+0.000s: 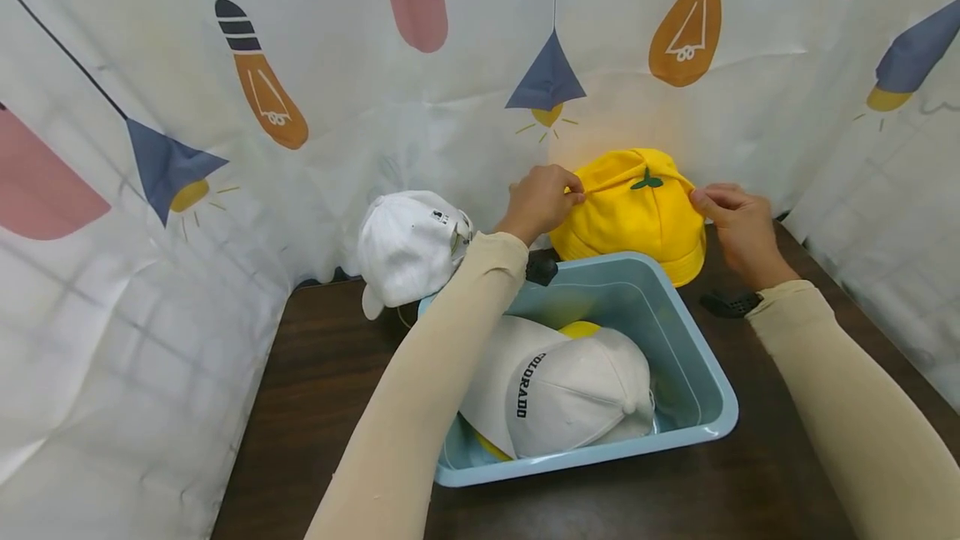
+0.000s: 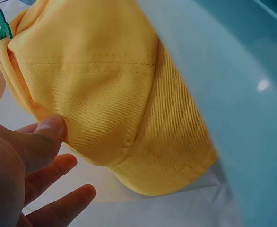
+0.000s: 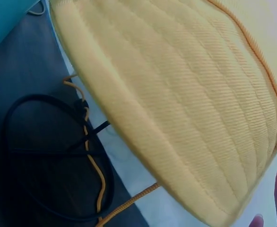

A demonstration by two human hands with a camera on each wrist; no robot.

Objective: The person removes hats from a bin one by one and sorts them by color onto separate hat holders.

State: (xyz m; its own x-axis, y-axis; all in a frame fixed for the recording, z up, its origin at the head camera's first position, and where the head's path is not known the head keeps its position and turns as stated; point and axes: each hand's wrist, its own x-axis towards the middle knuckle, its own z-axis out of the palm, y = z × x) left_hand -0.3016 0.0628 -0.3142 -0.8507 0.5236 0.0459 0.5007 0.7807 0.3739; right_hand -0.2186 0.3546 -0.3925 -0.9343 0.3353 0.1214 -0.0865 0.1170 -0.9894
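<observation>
A yellow bucket hat [image 1: 626, 207] with a small green leaf on its crown is held up behind the blue plastic bin [image 1: 712, 407]. My left hand [image 1: 540, 200] pinches its left side; in the left wrist view the thumb [image 2: 51, 130] presses on the cloth while two fingers spread free below. On the opposite side, my right hand [image 1: 742, 227] pinches the hat between thumb and fingers. The right wrist view shows its stitched brim [image 3: 167, 109] up close, with an orange cord [image 3: 129, 203] hanging below.
Inside the bin lies a pale cap [image 1: 585, 390] lettered COLORADO, with yellow fabric [image 1: 580, 329] under it. A white cap [image 1: 412, 244] sits left of the bin, partly behind my left forearm. A black cord loop [image 3: 8, 123] lies on the dark table [image 1: 322, 382]. A printed curtain [image 1: 450, 115] stands behind.
</observation>
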